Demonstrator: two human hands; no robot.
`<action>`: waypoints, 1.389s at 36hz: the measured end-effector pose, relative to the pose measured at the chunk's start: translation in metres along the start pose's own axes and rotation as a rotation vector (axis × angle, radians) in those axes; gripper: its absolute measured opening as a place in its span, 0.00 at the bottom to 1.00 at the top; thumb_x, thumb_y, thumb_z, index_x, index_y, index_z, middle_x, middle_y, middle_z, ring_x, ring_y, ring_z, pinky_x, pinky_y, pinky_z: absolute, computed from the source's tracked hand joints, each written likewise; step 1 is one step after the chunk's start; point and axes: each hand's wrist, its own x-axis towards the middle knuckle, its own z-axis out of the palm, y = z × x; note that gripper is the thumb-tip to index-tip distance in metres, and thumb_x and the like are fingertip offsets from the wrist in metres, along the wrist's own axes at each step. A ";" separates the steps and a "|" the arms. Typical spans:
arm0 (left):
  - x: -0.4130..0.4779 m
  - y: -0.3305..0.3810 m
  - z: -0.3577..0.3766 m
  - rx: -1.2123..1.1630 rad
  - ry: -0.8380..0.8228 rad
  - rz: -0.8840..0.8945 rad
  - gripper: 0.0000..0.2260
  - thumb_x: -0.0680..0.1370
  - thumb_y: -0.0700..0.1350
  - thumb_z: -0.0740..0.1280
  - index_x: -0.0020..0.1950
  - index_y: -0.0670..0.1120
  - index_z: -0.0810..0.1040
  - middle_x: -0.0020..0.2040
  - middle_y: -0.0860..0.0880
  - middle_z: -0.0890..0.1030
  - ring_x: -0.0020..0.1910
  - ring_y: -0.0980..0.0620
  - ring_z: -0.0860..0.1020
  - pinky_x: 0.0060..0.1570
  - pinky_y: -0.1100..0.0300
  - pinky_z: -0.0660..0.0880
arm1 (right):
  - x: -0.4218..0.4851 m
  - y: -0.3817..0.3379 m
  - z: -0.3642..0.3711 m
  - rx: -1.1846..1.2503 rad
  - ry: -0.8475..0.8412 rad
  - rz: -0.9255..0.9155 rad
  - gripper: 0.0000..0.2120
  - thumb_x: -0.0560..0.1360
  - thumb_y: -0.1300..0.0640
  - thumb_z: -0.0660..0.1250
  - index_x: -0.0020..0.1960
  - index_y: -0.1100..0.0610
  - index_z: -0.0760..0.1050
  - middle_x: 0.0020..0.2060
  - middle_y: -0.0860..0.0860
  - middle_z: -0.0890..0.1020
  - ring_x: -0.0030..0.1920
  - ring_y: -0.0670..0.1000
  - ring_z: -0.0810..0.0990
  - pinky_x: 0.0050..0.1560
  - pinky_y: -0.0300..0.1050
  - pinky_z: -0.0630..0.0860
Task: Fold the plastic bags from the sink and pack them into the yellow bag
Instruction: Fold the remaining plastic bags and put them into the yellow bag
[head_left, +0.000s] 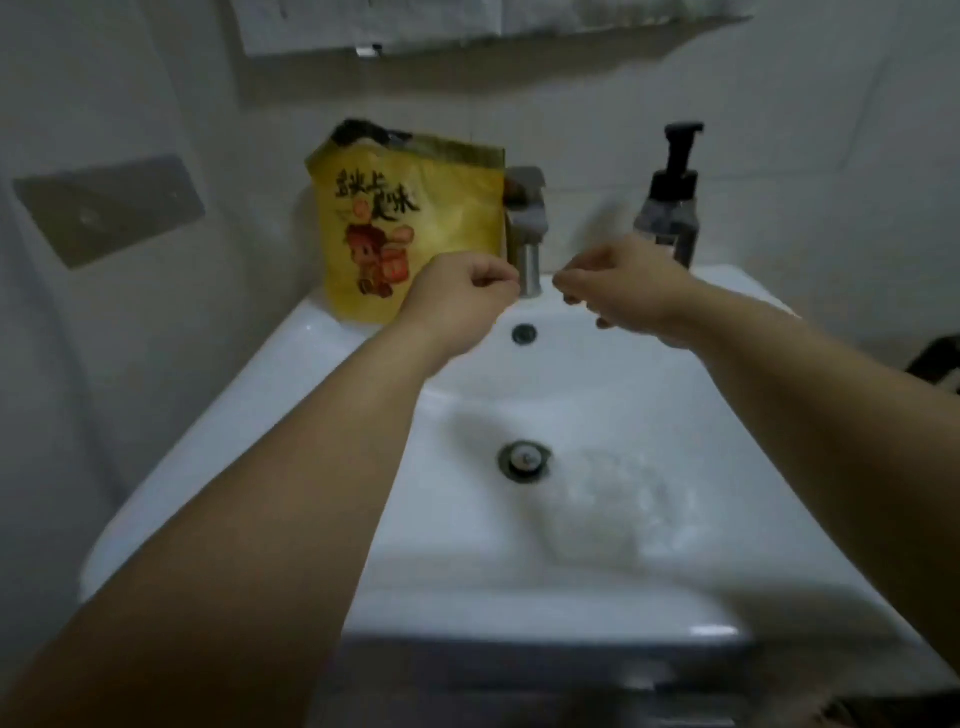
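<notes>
The yellow bag (410, 228), printed with a cartoon figure and black characters, stands upright on the back left rim of the white sink (291, 395). A crumpled clear plastic bag (613, 509) lies in the basin, right of the drain. My left hand (462, 296) and my right hand (623, 291) are raised side by side in front of the faucet. Their fingers are curled and their fingertips are pinched toward each other. They seem to pinch a thin clear plastic film, which is barely visible in the blur.
A metal faucet (524, 223) stands behind my hands, right beside the yellow bag. A dark pump bottle (670, 202) sits at the back right of the sink. The drain (524, 460) is in the middle of the basin. A tiled wall rises behind.
</notes>
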 end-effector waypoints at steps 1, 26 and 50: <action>-0.006 -0.004 0.008 -0.011 -0.032 -0.022 0.07 0.80 0.44 0.66 0.56 0.48 0.80 0.46 0.52 0.78 0.40 0.57 0.75 0.36 0.66 0.72 | -0.006 0.009 0.005 -0.029 -0.046 0.034 0.17 0.77 0.54 0.64 0.56 0.68 0.78 0.53 0.65 0.81 0.43 0.54 0.75 0.56 0.60 0.76; -0.039 -0.046 0.046 -0.389 -0.307 -0.393 0.41 0.65 0.73 0.69 0.72 0.54 0.68 0.68 0.55 0.73 0.66 0.50 0.71 0.67 0.45 0.66 | -0.041 0.047 0.040 1.058 -0.432 0.398 0.10 0.75 0.63 0.51 0.38 0.56 0.66 0.30 0.52 0.74 0.31 0.51 0.72 0.41 0.47 0.70; -0.027 -0.062 0.040 -0.266 -0.038 -0.243 0.21 0.73 0.55 0.73 0.63 0.53 0.74 0.52 0.49 0.81 0.51 0.50 0.81 0.48 0.59 0.77 | -0.014 0.034 0.056 1.053 -0.193 0.126 0.12 0.79 0.62 0.63 0.61 0.64 0.73 0.49 0.60 0.80 0.50 0.58 0.81 0.55 0.54 0.78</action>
